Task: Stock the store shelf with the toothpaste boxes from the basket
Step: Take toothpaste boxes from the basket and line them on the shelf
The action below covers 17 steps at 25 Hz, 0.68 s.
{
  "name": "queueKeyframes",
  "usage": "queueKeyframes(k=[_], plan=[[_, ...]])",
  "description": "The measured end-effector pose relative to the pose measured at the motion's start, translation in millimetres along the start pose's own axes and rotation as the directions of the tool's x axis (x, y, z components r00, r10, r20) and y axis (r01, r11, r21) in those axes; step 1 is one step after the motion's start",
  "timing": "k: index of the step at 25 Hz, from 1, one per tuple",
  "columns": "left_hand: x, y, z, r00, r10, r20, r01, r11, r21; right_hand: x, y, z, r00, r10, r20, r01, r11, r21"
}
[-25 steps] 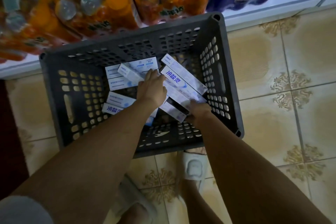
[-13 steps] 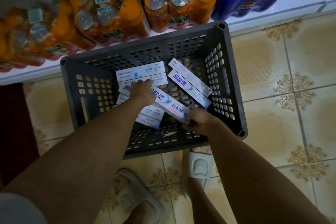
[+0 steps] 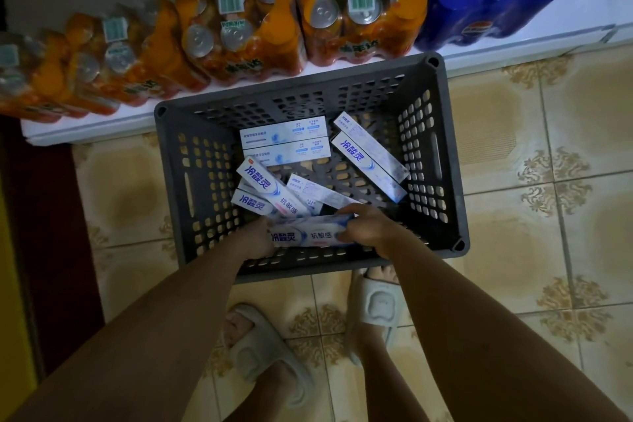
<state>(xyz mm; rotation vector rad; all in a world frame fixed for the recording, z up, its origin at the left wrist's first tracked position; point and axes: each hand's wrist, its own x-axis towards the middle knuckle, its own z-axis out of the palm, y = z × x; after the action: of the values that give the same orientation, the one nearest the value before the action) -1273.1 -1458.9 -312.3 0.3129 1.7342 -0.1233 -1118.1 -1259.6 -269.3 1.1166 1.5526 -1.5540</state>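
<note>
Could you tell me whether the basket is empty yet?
Not empty: several toothpaste boxes lie in the basket; both hands hold one more.

my left hand (image 3: 255, 236) now joins my right hand (image 3: 368, 228) gripping one toothpaste box (image 3: 310, 235), lifted near the basket's (image 3: 455, 161) front wall.

We see a dark grey slotted basket (image 3: 191, 181) holding white-and-blue toothpaste boxes lying flat: two side by side at 12 o'clock (image 3: 284, 132), two angled at 2 o'clock (image 3: 370, 161), a loose cluster at 9 o'clock (image 3: 270, 188), and one held box (image 3: 308, 236) level at 6 o'clock.
</note>
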Motion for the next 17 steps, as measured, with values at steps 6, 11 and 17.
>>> queueKeyframes(k=[6,11,17], plan=[[-72.7,32.9,-27.5,0.994,-0.004,-0.106,-0.025,0.962,-0.272,-40.3,-9.2,-17.5,0.998,0.051,0.045,-0.063,0.945,0.321],[-144.8,43.4,-68.2,0.997,0.049,-0.067,-0.074,0.886,-0.458,-105.0,-44.8,-41.1,0.993,0.03,0.116,-0.079,0.889,0.45],[-281.1,46.7,-105.9,0.993,0.111,0.034,-0.052,0.69,-0.721,-225.0,-103.7,-66.1,0.996,-0.015,0.091,-0.037,0.842,0.538]])
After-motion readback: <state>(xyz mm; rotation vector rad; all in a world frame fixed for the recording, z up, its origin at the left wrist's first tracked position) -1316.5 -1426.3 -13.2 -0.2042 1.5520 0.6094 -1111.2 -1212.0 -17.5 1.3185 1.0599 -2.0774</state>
